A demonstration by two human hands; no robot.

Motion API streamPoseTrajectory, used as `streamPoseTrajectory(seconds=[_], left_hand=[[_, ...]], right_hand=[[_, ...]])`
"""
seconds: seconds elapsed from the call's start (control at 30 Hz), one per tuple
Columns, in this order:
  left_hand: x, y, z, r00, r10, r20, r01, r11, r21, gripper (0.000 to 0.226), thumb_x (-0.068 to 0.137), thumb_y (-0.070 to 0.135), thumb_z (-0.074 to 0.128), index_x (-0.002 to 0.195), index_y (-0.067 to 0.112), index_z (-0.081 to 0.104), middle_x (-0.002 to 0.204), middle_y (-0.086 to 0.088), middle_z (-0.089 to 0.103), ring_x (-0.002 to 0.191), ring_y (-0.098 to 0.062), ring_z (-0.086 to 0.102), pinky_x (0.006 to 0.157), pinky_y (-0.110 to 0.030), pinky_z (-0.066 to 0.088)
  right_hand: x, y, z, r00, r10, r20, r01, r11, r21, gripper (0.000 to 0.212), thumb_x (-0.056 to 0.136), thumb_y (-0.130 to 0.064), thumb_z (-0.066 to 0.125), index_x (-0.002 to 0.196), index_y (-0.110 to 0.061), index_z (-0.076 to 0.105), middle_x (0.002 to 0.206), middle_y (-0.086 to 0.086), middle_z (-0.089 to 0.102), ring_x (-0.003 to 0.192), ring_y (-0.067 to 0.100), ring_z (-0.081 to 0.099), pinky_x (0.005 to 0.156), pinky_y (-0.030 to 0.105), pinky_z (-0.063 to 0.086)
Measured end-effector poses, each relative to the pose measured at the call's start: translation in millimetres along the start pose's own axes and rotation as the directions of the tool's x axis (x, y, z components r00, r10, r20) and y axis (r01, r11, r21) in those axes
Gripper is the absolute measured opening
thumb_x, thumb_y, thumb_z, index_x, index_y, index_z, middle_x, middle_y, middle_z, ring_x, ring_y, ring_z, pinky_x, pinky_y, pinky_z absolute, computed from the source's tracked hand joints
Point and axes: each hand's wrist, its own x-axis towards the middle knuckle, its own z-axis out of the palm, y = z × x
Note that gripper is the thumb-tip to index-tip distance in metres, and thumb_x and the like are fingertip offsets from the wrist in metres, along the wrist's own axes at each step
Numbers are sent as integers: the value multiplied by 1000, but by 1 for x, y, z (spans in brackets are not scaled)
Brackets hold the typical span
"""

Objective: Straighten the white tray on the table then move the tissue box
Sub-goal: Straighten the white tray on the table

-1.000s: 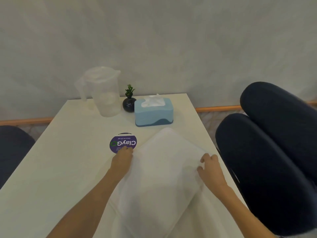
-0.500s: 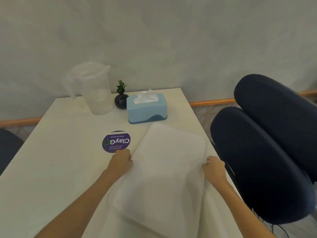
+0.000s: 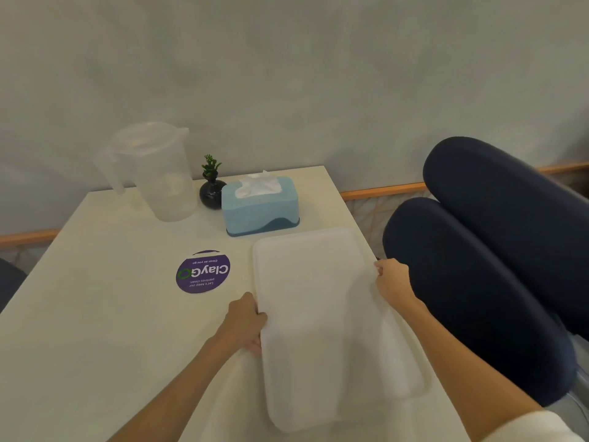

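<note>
While the white tray point(image 3: 322, 314) lies flat along the table's point(image 3: 95, 314) right edge, the left hand point(image 3: 245, 323) grips its left rim and the right hand point(image 3: 390, 280) its right rim — both closed on it. Just beyond sits the tissue box point(image 3: 259, 205), untouched — a black vase point(image 3: 210, 194) at its left.

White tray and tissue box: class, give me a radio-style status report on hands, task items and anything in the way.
Left hand and right hand grip white tray by its long edges. Tissue box untouched beyond it. Nothing blocking.
</note>
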Motion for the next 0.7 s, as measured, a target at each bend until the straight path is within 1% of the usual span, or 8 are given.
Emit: streamPoseTrajectory(seconds=[0.03,0.07,0.1,0.13,0.23,0.3,0.43,0.7], left_hand=[[-1,1,2,1000,-5,5,5,1000,-18,5,87,6,48,85,6,44,90,-26,66,42,-31,65,46,-40,58],[-1,2,4,1000,-10,9,11,999,-32,5,87,6,49,88,5,44,90,-26,67,41,-30,65,48,-41,58],[-1,3,6,1000,-13,15,14,999,-48,7,87,6,50,91,3,45,91,-27,67,41,-28,65,49,-41,59],[-1,3,7,1000,-13,20,15,998,-63,10,87,5,50,95,1,46,93,-28,66,41,-27,65,48,-41,59],[-2,6,10,1000,-3,29,5,997,-74,12,87,4,49,97,-1,47,92,-29,66,41,-26,65,50,-41,59],[-2,6,10,1000,0,14,1,998,-66,13,87,4,48,98,-2,48,91,-28,67,43,-27,66,51,-41,60],[1,2,8,1000,6,-21,-8,999,-52,14,87,5,48,98,-3,48,93,-26,65,57,-34,70,54,-43,62],[0,2,6,1000,5,-30,-7,998,-66,15,87,5,50,99,-4,48,90,-26,65,42,-23,64,41,-30,56]], right_hand=[[2,0,-2,1000,-17,6,17,1000,4,29,90,10,42,81,2,68,81,16,63,72,32,60,66,34,53],[4,0,-3,1000,-27,10,26,1000,7,27,91,9,43,100,5,69,95,20,67,85,37,64,76,39,56],[5,1,-4,999,-36,16,36,999,-2,29,92,8,44,110,4,66,104,20,68,91,38,65,82,41,56],[6,2,-4,999,-45,17,45,999,-21,29,93,6,45,113,2,65,106,20,69,90,35,65,83,40,56],[8,5,-6,999,-53,11,53,997,-48,26,93,4,47,109,2,67,103,20,70,81,31,63,79,40,58],[9,5,-7,998,-60,12,61,997,-47,26,93,3,47,110,2,66,106,20,70,89,33,66,82,41,58],[7,4,-6,997,-58,47,61,996,-71,30,94,2,47,120,2,60,117,19,65,102,35,63,94,42,54],[9,3,-5,996,-62,59,66,995,-77,30,96,-2,46,124,1,57,121,20,63,106,36,61,99,44,51]])
